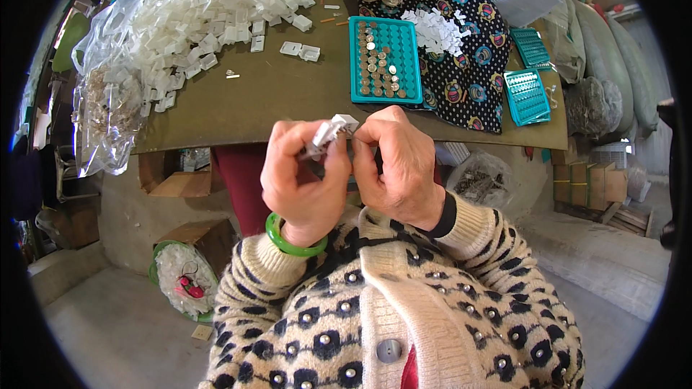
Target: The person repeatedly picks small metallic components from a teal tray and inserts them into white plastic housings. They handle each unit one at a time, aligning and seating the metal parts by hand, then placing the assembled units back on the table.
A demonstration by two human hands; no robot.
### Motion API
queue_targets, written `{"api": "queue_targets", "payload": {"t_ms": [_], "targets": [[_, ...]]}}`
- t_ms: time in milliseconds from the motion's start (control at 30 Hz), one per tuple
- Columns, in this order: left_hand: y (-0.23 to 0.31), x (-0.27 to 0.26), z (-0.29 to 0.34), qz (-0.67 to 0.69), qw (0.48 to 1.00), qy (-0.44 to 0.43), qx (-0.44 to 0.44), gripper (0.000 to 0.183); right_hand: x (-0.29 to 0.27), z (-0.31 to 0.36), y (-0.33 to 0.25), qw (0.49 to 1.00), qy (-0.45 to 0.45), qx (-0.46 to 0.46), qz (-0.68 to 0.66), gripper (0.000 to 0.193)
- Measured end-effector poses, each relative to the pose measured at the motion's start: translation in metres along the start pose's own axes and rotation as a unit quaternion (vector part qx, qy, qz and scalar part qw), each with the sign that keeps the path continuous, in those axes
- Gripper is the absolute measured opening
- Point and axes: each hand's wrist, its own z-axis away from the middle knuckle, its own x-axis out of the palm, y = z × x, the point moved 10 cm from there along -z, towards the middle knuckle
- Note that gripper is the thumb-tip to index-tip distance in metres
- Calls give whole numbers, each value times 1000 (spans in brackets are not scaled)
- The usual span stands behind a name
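Observation:
My left hand (306, 180), with a green bangle at its wrist, is closed around a small white plastic box (334, 130) just off the table's front edge. The box is tilted, and its inside is mostly hidden by my fingers. Right beside it, my right hand (398, 166) has thumb and forefinger pinched together; what is between them, if anything, is too small to name. Beyond my hands lies a teal tray (409, 57) with rows of round hollows, some filled with coin-like copper and silver discs (375, 68).
A big heap of white plastic boxes (209, 7) covers the table's (252, 104) far left, beside a clear plastic bag (108, 115). White pieces (436, 31) lie on a patterned dark cloth (468, 57). More teal trays (528, 96) sit at the right edge. A filled basket (186, 277) stands on the floor.

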Motion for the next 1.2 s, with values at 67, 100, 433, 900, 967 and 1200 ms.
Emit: {"api": "queue_targets", "payload": {"t_ms": [67,100,433,900,967,1200], "targets": [[6,0,0,-7,1000,-5,25,24,-2,0,-1,1000,19,-4,6,21],[-18,-2,4,41,992,6,-117,25,-1,0,4,1000,10,22,-6,20],[-61,28,36,434,726,-43,-532,18,17,12,26,914,-50,283,-286,4],[-41,8,13,372,833,-40,-408,20,30,19,36,811,-40,386,-438,13],[-36,8,13,346,860,-51,-371,15,34,19,32,808,-58,386,-442,12],[-13,7,10,123,967,-115,-189,18,41,28,41,837,-121,370,-384,13]]}}
